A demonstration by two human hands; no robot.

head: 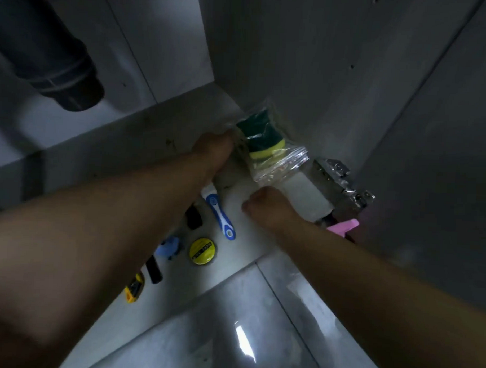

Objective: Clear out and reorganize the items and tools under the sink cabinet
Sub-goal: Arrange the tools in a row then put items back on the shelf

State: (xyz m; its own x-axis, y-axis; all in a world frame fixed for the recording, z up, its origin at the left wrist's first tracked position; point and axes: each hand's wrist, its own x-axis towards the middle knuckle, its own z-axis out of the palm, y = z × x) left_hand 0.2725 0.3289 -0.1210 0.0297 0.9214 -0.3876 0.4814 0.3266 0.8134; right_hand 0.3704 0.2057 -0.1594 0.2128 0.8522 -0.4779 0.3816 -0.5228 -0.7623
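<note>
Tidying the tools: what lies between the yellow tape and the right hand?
Head view: only the blue-and-white handled tool between yellow tape and right hand.

Both hands in the right rear corner of the cabinet.
Left hand [214,148] closed on edge of clear bag of sponges [261,141], which leans on the side wall. Right hand [265,208] curled, knuckles down on cabinet floor [248,247], just beside a white bottle [309,197] with pink trigger [343,226]. Blue-white tool [221,217], yellow tape roll [203,250], black and yellow items lined along the floor. Drain pipe [56,64] upper left.
</note>
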